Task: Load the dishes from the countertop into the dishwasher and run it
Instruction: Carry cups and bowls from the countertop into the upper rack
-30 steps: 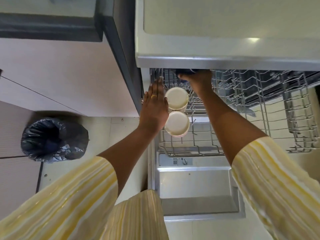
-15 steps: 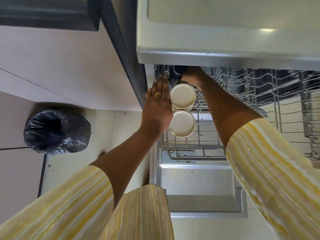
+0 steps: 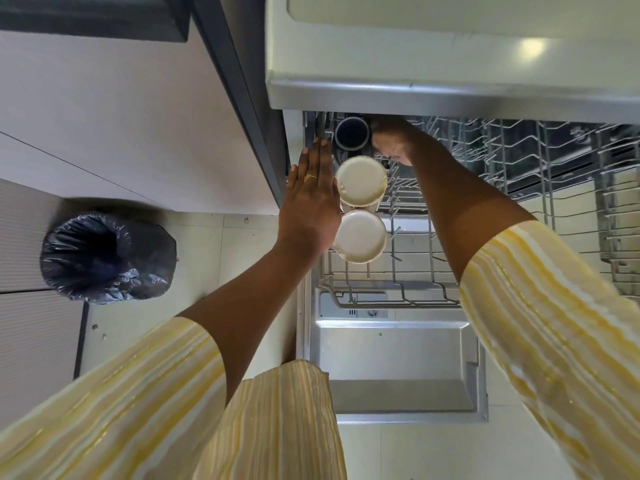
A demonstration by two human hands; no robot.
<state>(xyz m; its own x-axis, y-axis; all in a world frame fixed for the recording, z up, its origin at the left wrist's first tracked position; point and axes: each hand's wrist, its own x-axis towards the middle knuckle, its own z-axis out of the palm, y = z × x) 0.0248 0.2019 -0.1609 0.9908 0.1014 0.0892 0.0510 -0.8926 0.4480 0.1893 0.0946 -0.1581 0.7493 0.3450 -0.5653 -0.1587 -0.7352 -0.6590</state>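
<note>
Where the dishwasher door [image 3: 394,362] lies open low in the middle, the rack [image 3: 485,209] sits above it. Two cream cups [image 3: 360,237] stand upside down at the rack's left edge. The left hand [image 3: 310,206] is flat, with straight fingers, just beside them. Farther up, the right hand [image 3: 391,143] is just beside a dark mug [image 3: 351,133]. I cannot tell if it holds the mug.

- Sleeves [image 3: 554,323]: yellow and white stripes.
- Cups [image 3: 361,181]: both plain cream.
- Mug [image 3: 351,133]: dark, near black.
- Rack [image 3: 519,157]: grey wire.
- Bin bag [image 3: 107,258]: glossy black.
- Ring [image 3: 309,177]: gold.
</note>
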